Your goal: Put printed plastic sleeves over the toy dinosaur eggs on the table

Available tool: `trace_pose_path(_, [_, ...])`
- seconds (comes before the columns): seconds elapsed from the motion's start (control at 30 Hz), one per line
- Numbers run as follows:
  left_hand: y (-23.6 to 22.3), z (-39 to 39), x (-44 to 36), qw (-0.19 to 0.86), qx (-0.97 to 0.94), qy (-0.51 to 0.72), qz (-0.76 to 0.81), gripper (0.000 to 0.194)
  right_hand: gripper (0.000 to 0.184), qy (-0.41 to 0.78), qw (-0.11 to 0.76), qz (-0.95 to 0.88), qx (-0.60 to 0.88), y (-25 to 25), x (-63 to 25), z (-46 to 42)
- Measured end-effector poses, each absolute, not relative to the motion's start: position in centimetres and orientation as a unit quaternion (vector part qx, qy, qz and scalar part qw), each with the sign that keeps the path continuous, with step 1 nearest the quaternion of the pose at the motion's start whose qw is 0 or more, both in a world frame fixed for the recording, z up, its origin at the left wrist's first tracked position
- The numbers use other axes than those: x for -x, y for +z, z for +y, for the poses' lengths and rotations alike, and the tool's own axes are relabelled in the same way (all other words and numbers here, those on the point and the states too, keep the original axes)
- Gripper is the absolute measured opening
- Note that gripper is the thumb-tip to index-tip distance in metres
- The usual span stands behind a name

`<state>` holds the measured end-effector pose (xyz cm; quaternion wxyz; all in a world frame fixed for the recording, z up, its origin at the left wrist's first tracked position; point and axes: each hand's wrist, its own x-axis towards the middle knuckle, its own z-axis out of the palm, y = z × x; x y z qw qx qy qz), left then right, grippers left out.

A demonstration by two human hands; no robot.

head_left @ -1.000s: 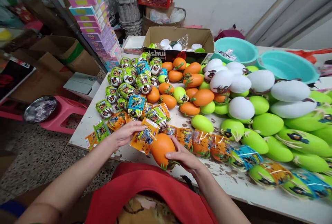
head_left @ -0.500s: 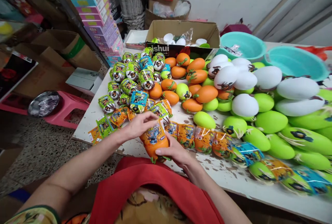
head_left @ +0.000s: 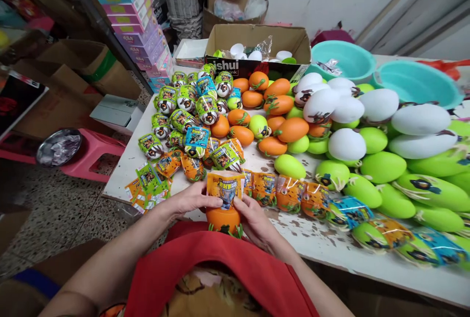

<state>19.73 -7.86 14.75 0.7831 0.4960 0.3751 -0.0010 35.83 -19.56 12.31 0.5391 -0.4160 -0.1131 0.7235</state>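
Note:
An orange toy egg (head_left: 222,218) with green claw-like pieces at its lower end is between my hands, close to the red apron. An orange printed plastic sleeve (head_left: 224,185) covers its upper part and stands up past it. My left hand (head_left: 194,198) pinches the sleeve's left side, thumb across the front. On the right side, my right hand (head_left: 256,216) grips the sleeve and egg with thumb and fingers. Just beyond, a row of orange sleeved eggs (head_left: 265,187) lies along the table. Loose flat sleeves (head_left: 149,182) are spread to the left of my left hand.
Wrapped green-and-white eggs (head_left: 183,120) are piled at the table's left. Bare orange (head_left: 293,130), white (head_left: 347,146) and green eggs (head_left: 384,165) cover the middle and right. Behind stand a carton (head_left: 257,37) and teal basins (head_left: 343,57). A pink stool (head_left: 97,155) is at left.
My left hand has come down from the sleeve's top to its left side. The sleeve now stands upright, facing me, and more of the orange egg shows below it.

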Motion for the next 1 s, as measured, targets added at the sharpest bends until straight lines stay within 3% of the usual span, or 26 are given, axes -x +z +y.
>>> trace_pose_path(0.27, [14.6,-10.2,-18.6,0.832,-0.446,-0.004,0.331,0.060,0.055,0.701,0.496,-0.169,0.484,11.0,-35.8,-22.1])
trace_pose_path(0.4, [14.9,-10.3,-18.9,0.839,-0.440,0.017,0.320,0.063,0.062,0.665,0.533,-0.165,0.496,11.6,-36.1,-22.1])
trace_pose_path(0.67, [15.6,-10.2,-18.5,0.815,-0.476,-0.034,0.329,0.072,0.054,0.673,0.468,-0.184,0.543,11.3,-36.1,-23.1])
trace_pose_path(0.87, [15.3,-10.4,-18.7,0.806,-0.488,-0.002,0.335,0.067,0.064,0.651,0.532,-0.174,0.513,11.5,-35.9,-22.8])
trace_pose_path(1.0, [13.6,-11.1,-18.7,0.810,-0.468,0.019,0.353,0.070,0.062,0.654,0.511,-0.161,0.534,11.4,-35.8,-22.9])
